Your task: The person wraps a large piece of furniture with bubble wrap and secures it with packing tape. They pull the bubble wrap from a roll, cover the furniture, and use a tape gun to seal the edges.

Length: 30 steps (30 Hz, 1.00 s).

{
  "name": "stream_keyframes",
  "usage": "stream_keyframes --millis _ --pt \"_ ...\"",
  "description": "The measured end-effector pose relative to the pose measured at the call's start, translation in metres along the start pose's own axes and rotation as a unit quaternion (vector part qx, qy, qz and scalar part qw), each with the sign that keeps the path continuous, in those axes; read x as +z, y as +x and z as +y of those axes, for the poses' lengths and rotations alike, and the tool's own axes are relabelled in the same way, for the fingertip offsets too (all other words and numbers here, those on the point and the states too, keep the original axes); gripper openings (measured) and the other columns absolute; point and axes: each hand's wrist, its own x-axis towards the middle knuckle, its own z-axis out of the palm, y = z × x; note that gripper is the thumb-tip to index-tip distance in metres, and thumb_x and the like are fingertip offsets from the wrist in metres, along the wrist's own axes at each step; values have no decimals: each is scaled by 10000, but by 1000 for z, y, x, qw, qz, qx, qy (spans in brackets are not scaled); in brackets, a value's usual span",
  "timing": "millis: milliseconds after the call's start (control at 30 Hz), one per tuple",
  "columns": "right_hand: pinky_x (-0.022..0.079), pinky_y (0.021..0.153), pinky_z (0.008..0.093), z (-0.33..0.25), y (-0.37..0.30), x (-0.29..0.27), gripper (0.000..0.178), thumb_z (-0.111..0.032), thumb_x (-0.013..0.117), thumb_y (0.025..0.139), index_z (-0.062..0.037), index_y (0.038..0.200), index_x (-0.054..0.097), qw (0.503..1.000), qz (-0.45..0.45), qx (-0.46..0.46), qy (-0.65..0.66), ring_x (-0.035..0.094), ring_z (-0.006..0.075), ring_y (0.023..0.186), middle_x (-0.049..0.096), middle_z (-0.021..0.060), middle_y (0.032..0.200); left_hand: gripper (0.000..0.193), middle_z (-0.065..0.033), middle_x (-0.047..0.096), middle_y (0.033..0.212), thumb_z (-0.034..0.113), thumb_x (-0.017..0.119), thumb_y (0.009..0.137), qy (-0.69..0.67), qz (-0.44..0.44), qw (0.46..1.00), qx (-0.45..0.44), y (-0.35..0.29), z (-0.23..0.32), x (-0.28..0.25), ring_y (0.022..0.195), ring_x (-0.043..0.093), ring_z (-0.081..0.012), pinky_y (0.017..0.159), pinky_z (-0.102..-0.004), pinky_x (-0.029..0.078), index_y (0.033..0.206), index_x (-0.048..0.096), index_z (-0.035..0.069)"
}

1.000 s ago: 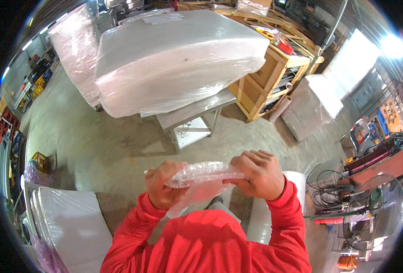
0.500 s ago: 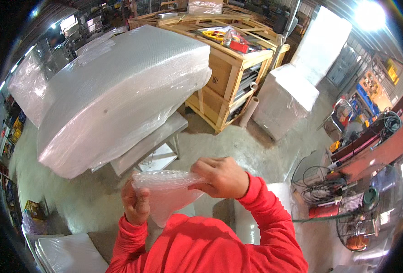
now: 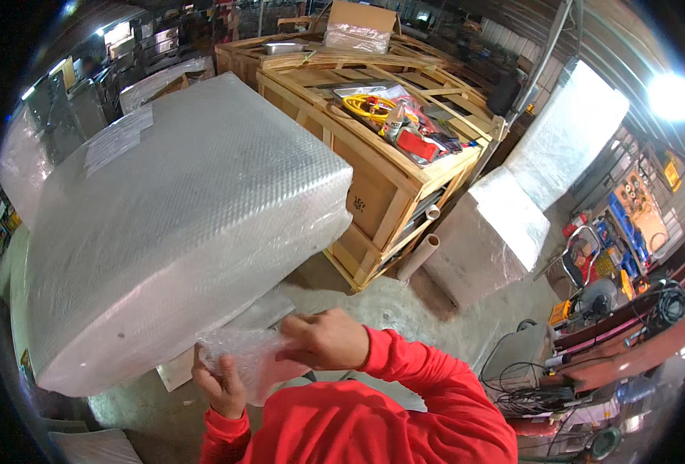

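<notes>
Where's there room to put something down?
On bare floor, between the right hand and the wooden crate. Also atop the big wrapped bundle, right of its pale sheets. It's crowded on the crate, where the yellow coil and red thing lie, and around the black cables at lower right.

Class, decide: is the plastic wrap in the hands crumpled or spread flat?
Crumpled: the plastic wrap shows wrinkles and folds between the left hand and right hand.

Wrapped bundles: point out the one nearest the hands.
The big curved bundle, just beyond the left hand; the other bundles sit farther away.
</notes>
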Motion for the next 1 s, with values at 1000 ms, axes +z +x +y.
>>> stream_keyframes --millis 1000 --pt "541 876 510 629 40 -295 435 -259 606 911 -41 1287 626 872 130 200 -427 662 423 1069 678 267 1169 555 24 570 839 564 589 975 253 480 834 -99 -118 170 52 764 496 -81 670 -254 405 941 608 10"
